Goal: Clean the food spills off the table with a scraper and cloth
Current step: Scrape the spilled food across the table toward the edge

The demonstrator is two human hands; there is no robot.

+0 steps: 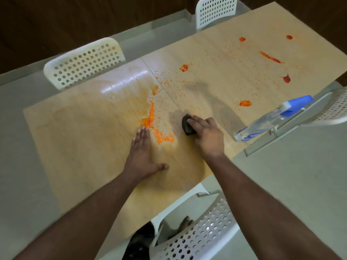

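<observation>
My right hand [206,135] grips a dark bunched cloth [186,125] and presses it on the light wooden table [84,137], just right of a line of orange crumbs [155,126]. Flat on the table lies my left hand [142,151], fingers straight, fingertips at the left edge of that crumb line. Loose orange crumbs spread up the middle of the table. Red sauce blobs [245,103] and a red smear [270,57] mark the right half. A wet orange film [131,85] covers the area behind the crumbs. No scraper is visible.
A clear spray bottle [272,121] with a blue trigger head stands at the table's right edge. White perforated chairs stand around the table: one at the far left [82,62], one at the far end [216,12], one at the right [334,107], one close below me [197,235].
</observation>
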